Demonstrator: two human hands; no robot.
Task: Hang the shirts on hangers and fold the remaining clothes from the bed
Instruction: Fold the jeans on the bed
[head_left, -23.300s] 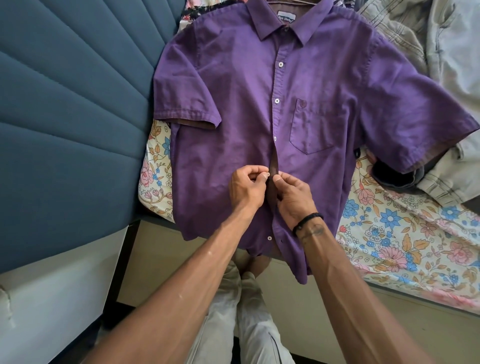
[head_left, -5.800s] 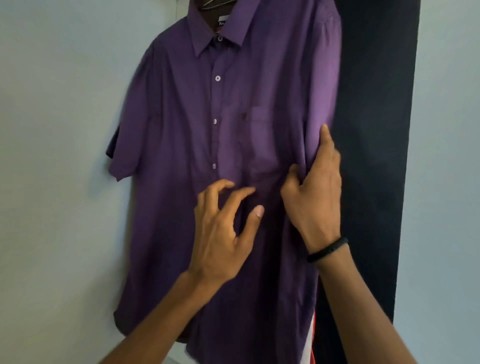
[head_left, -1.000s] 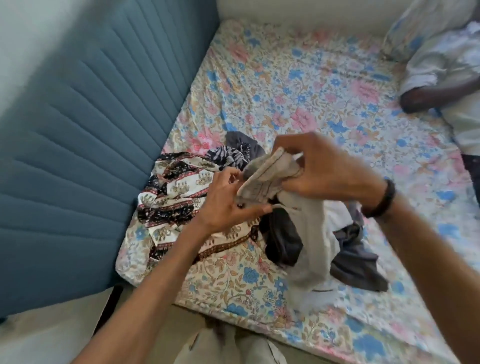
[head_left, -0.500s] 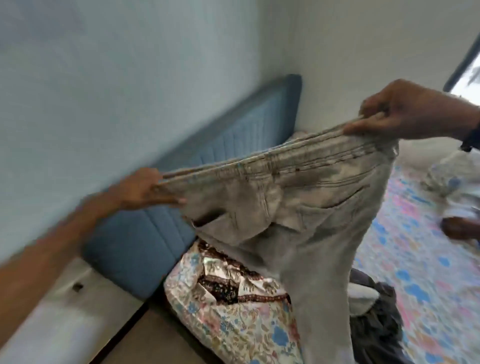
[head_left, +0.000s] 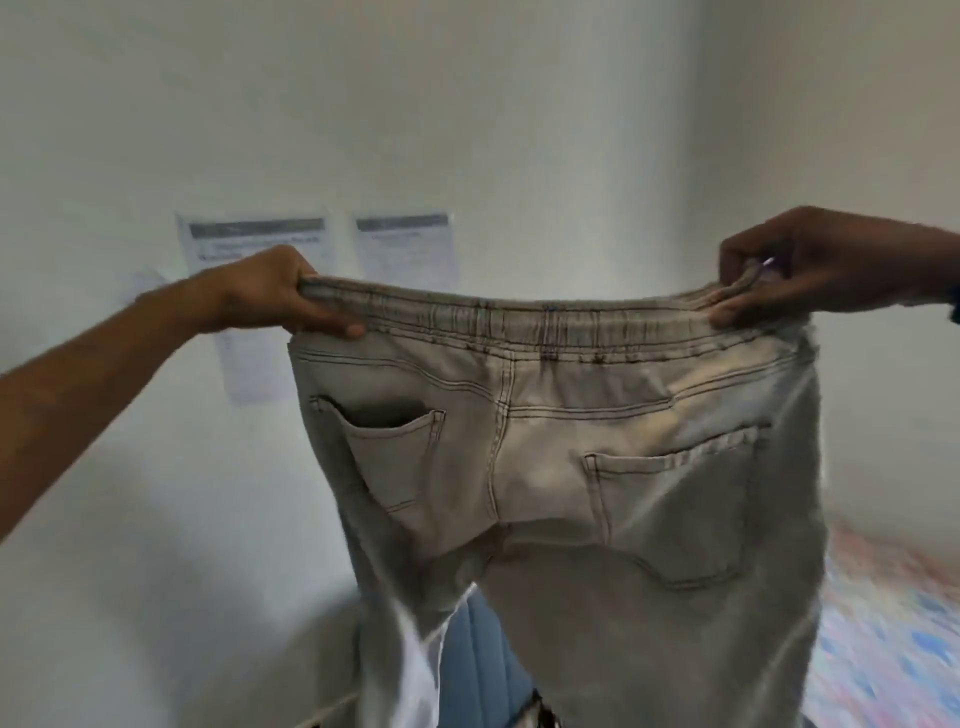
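**laundry_lurker:** ok so what's actually being held here?

**foldguy22:** a pair of pale grey-beige jeans (head_left: 561, 467), held up in the air by the waistband (head_left: 524, 319), which is stretched out wide between both hands. The seat side faces the camera: two back pockets, the left back pocket (head_left: 395, 457) gaping a bit at the top, the right back pocket (head_left: 670, 499) lying flat. Legs hang straight down and run off the bottom of the shot.

**laundry_lurker:** and the hands?

**foldguy22:** left hand (head_left: 275, 291) pinches the left end of the waistband, thumb on the near side, fingers curled over the top edge. Right hand (head_left: 810, 265) grips the right end the same way, fingers hooked over the band. Both arms are out wide. There's a dark wristband (head_left: 955, 304) just at the frame edge on the right arm.

**laundry_lurker:** anything behind?

**foldguy22:** plain white wall with a few printed paper sheets (head_left: 405, 244) stuck on it, text too blurry to read. Between the legs, low down, you can see a bit of blue padded headboard (head_left: 483, 654). Bottom right is the bed (head_left: 893, 639) with its floral sheet, smeared by blur. The jeans hang above and in front of it, not touching that I can see.
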